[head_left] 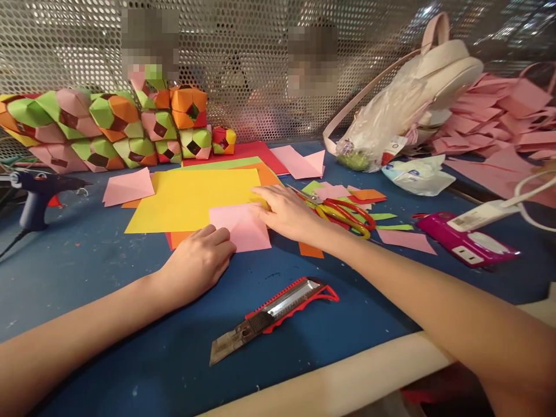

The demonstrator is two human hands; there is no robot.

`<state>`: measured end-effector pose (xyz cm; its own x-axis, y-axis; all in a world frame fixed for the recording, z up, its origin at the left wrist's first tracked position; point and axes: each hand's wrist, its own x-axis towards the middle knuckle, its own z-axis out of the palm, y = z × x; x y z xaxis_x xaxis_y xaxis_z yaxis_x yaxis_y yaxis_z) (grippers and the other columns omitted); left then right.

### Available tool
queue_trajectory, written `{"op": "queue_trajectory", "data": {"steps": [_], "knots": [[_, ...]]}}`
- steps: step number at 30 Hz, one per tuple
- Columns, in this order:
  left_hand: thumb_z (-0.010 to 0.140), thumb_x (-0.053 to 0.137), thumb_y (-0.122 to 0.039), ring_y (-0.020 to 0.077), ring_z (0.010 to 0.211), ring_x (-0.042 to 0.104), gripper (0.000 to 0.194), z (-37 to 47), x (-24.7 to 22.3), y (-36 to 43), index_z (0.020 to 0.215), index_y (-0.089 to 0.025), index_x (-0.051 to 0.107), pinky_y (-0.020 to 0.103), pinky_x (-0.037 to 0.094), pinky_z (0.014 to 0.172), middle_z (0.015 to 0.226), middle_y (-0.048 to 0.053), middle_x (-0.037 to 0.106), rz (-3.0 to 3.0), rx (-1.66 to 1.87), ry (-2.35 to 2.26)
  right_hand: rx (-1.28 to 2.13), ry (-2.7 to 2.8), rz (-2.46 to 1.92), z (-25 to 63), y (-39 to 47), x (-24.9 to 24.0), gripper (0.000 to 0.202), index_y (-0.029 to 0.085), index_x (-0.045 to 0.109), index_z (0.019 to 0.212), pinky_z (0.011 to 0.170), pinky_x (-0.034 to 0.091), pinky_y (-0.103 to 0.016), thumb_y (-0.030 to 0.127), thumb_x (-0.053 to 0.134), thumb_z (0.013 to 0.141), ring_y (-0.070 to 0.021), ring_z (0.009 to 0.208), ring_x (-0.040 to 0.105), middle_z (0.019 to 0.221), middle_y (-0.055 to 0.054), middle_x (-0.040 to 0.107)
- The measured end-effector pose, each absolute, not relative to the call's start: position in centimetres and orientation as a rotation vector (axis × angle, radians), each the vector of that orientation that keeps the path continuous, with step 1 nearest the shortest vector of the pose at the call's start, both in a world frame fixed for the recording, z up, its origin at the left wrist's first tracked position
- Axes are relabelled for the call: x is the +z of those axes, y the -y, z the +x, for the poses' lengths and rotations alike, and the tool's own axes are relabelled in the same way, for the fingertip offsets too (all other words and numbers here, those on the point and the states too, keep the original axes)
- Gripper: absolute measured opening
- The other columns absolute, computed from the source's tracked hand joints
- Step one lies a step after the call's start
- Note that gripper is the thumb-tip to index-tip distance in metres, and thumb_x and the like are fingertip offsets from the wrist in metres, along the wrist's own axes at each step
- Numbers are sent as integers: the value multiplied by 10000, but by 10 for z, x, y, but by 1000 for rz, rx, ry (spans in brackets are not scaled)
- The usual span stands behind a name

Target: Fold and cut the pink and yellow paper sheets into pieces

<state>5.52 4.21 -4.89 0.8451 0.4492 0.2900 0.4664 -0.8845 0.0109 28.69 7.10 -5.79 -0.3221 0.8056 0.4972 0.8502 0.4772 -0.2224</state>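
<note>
A square of pink paper (240,227) lies on the front edge of a stack of coloured sheets. My left hand (200,255) is curled closed at its lower left edge, with the fingertips hidden beneath the knuckles. Over the paper's upper right side, my right hand (284,211) has its fingers stretched forward and its thumb apart from them, touching the pink paper. Under it is a large yellow sheet (191,200). Closer to me, a red utility knife (273,313) rests on the blue table with its blade pointing left.
Scissors (343,214) lie among paper scraps right of my hand. A glue gun (37,194) stands left. Folded paper blocks (115,119) line the mesh panel (260,58). Rightward are a purple power strip (464,237), a tissue pack (417,174), a bag (443,69) and pink paper pieces (499,110).
</note>
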Motion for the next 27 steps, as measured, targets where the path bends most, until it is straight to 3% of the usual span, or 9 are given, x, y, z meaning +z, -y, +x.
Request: {"op": "queue_trajectory", "data": {"steps": [4, 6, 9, 12, 20, 27], "knots": [[949, 392, -142, 192, 787, 535, 285, 54, -50, -41, 880, -130, 668, 332, 509, 712, 878, 92, 610, -2937, -377, 741, -106, 2216, -1350, 287, -70, -64, 433, 164, 554, 1248, 1007, 430, -504, 231, 624, 825, -293, 1201, 525, 1277, -141, 590], [947, 397, -144, 197, 791, 539, 276, 54, -50, -39, 885, -132, 665, 333, 512, 715, 880, 91, 610, -2914, -352, 735, -194, 2259, -1223, 286, -61, -61, 376, 157, 583, 1210, 1014, 416, -507, 200, 613, 838, -295, 1223, 493, 1307, -154, 559], [947, 398, -141, 202, 779, 538, 272, 53, -50, -37, 882, -133, 662, 340, 518, 703, 873, 93, 611, -2882, -338, 730, -118, 2398, -1006, 285, -48, -54, 179, 169, 671, 1012, 881, 482, -420, 193, 518, 923, -235, 1021, 569, 1056, -117, 651], [942, 405, -135, 211, 789, 549, 262, 53, -50, -32, 880, -128, 660, 357, 534, 715, 875, 100, 615, -2876, -333, 745, 133, 2531, -875, 288, -39, -47, 209, 155, 689, 888, 749, 486, -322, 185, 492, 950, -176, 850, 579, 888, -76, 654], [912, 374, -92, 238, 851, 629, 292, 45, -48, -23, 862, -111, 661, 374, 575, 715, 884, 126, 663, -2908, -491, 701, 175, 2707, -811, 303, -34, -41, 274, 148, 695, 999, 785, 501, -323, 69, 442, 930, -181, 940, 609, 1027, -92, 674], [805, 422, -13, 141, 832, 652, 308, 37, -35, -44, 856, -159, 688, 254, 541, 763, 857, 28, 704, -3200, -760, 1058, 76, 2797, -778, 311, -29, -38, 303, 182, 691, 1029, 853, 518, -358, 58, 437, 919, -192, 970, 622, 1024, -79, 689]]}}
